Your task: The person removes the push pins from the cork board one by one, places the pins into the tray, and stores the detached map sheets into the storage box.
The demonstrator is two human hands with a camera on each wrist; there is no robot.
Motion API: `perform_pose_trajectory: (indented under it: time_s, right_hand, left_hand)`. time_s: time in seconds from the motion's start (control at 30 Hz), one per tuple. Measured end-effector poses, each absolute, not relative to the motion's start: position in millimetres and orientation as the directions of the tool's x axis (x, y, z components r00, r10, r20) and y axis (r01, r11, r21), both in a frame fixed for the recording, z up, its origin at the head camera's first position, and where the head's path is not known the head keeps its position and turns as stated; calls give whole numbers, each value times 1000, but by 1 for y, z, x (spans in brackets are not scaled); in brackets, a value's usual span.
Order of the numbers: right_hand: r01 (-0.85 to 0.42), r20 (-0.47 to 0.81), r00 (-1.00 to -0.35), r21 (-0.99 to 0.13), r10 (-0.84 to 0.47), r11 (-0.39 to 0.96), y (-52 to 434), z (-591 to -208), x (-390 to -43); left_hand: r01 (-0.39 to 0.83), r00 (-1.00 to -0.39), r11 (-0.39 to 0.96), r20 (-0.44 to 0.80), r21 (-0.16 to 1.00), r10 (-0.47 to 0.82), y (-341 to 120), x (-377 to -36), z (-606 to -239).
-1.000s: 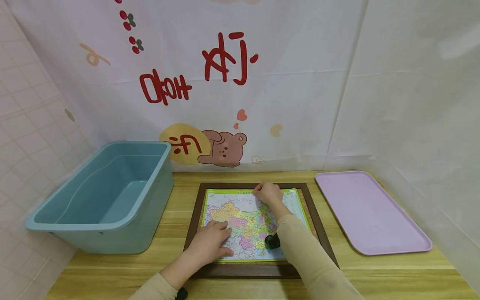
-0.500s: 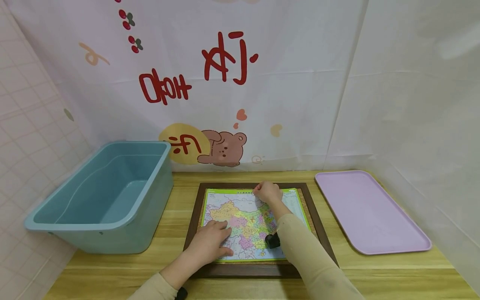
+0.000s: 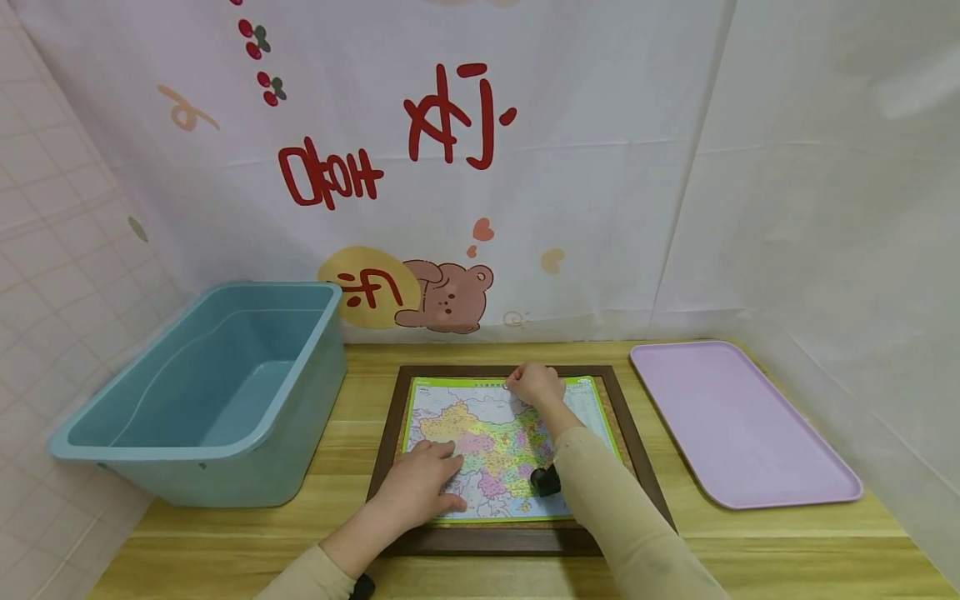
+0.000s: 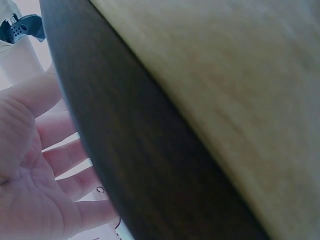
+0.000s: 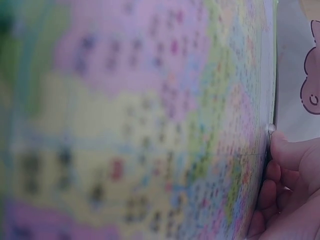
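A map (image 3: pixel 480 450) with a green border lies on a cork board with a dark wooden frame (image 3: pixel 507 543). My left hand (image 3: pixel 423 487) rests with spread fingers on the map's lower left part; its fingers (image 4: pixel 65 155) also show beyond the frame in the left wrist view. At the map's top edge, right of its middle, is my right hand (image 3: pixel 537 386), fingers curled in. The right wrist view shows its thumb (image 5: pixel 290 150) against a small shiny push pin (image 5: pixel 270 129) at the map's edge. How the other fingers meet the pin is hidden.
A deep blue-green plastic tub (image 3: pixel 300 433) stands on the left of the wooden table (image 3: pixel 480 577). To the right lies a flat lilac tray (image 3: pixel 742 425). A white printed cloth (image 3: pixel 585 192) hangs behind, close to the table's back edge.
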State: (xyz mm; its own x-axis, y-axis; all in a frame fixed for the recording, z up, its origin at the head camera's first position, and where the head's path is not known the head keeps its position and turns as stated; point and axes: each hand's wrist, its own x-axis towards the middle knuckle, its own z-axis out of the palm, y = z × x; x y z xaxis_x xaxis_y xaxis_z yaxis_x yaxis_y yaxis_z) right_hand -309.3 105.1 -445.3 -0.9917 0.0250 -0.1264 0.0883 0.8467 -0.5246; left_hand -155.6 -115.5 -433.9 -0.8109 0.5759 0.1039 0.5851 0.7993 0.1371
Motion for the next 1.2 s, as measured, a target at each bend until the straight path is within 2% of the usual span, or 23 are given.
perform_pose_trajectory:
  time_s: [0.5,1.2]
  right_hand:
    - [84,-145,-989,-496,13,864,106,-444,-310]
    - [48,-98,-995,-556,-8,830,109,-444,-307]
  left_hand:
    - [588,-809,799,104,124,579,-115,-156,-433]
    - [582,-813,803,90,130,575,-115,-155,-433]
